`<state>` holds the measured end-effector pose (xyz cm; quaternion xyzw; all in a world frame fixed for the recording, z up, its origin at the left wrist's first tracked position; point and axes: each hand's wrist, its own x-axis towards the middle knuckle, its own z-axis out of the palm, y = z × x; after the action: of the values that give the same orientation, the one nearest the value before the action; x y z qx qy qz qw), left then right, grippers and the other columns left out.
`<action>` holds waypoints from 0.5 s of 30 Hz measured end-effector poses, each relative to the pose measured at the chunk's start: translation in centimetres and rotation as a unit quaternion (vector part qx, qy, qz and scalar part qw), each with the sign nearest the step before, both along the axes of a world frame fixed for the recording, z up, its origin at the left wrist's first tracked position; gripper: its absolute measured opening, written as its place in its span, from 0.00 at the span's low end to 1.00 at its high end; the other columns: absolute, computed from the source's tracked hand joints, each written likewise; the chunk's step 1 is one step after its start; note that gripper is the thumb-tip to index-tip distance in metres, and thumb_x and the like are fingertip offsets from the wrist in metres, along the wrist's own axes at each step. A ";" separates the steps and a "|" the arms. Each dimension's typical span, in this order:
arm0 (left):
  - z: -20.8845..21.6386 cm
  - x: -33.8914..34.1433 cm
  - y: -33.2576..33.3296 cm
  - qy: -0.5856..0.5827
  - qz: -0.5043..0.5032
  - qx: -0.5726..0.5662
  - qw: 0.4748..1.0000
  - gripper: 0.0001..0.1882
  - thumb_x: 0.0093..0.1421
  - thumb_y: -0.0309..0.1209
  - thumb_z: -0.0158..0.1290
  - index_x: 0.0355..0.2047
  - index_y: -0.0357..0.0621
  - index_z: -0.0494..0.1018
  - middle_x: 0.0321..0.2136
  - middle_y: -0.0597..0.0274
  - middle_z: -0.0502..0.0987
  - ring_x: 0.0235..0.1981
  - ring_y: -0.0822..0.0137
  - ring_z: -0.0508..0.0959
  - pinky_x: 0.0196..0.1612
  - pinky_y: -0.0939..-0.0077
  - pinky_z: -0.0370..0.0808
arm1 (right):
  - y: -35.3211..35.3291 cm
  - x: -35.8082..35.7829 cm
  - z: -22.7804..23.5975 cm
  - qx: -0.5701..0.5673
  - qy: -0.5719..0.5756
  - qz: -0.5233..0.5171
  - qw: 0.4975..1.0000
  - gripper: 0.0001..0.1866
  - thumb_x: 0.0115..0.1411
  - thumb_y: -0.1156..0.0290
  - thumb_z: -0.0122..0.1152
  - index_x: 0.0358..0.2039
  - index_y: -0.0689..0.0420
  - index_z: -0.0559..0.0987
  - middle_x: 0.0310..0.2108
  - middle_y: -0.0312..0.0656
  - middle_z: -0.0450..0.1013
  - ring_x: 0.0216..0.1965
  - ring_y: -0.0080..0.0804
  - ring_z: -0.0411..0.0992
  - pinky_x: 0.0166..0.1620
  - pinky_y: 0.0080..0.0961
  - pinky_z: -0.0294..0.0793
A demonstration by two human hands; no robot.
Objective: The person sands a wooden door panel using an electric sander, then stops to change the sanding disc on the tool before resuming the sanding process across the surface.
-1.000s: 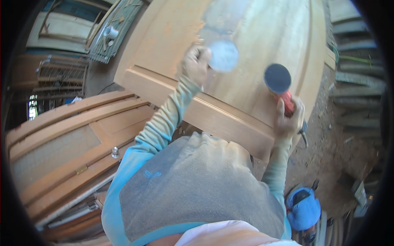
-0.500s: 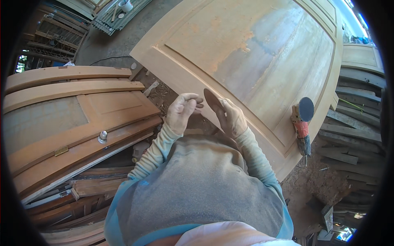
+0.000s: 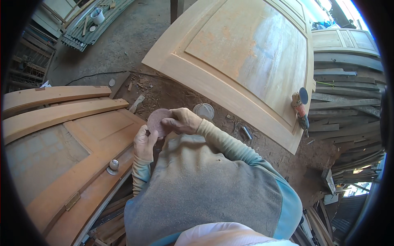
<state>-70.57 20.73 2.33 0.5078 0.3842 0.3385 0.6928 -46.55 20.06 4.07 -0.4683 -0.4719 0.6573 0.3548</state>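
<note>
A round brownish sanding disc (image 3: 157,122) is held up in front of my chest. My right hand (image 3: 184,121) grips its right side, thumb on the near face. At the disc's lower left edge, my left hand (image 3: 143,141) pinches it between thumb and fingers. To the right, an angle grinder (image 3: 300,110) with a red body and a dark round pad lies on the corner of a large panelled wooden door (image 3: 230,92). That door's panel is partly bare pale wood and partly orange-brown.
Brown wooden doors (image 3: 98,135) with a round metal knob (image 3: 113,166) lie stacked at my left. A white bucket (image 3: 204,111) and a metal tube (image 3: 247,132) are on the littered dirt floor. Grey planks (image 3: 344,102) are piled at right; a cord (image 3: 90,75) crosses the floor.
Both hands have moved left, away from the large door, with the sanding disc in my right hand. My left hand, formerly apart from the disc, now grips its edge. The view has shifted left.
</note>
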 end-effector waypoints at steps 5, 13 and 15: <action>1.6 -2.2 3.2 0.133 0.080 0.057 0.986 0.12 0.72 0.34 0.55 0.42 0.36 0.77 0.32 0.64 0.82 0.33 0.76 0.80 0.35 0.80 0.78 | 3.0 -3.4 2.0 0.013 -0.120 0.036 0.992 0.18 0.67 0.63 0.61 0.47 0.66 0.80 0.36 0.48 0.83 0.41 0.33 0.81 0.46 0.33 0.79; -2.7 -4.0 8.0 0.056 0.129 -0.017 0.990 0.09 0.71 0.34 0.55 0.40 0.40 0.76 0.32 0.67 0.80 0.34 0.79 0.78 0.37 0.81 0.76 | 10.0 -3.6 -2.5 0.056 -0.141 -0.065 0.986 0.17 0.64 0.60 0.68 0.45 0.61 0.82 0.36 0.46 0.81 0.39 0.31 0.80 0.45 0.30 0.79; -4.6 -4.4 10.3 -0.013 0.205 -0.058 0.977 0.08 0.71 0.32 0.55 0.43 0.40 0.75 0.36 0.66 0.80 0.36 0.77 0.79 0.38 0.80 0.78 | 13.2 -1.5 -1.4 0.102 -0.233 -0.151 0.955 0.20 0.62 0.60 0.70 0.49 0.59 0.80 0.41 0.48 0.81 0.45 0.40 0.81 0.50 0.32 0.78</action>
<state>-74.95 31.04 -2.24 0.3727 0.4902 0.4565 0.6422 -48.05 33.29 2.67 -0.6351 -0.5300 0.4174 0.3763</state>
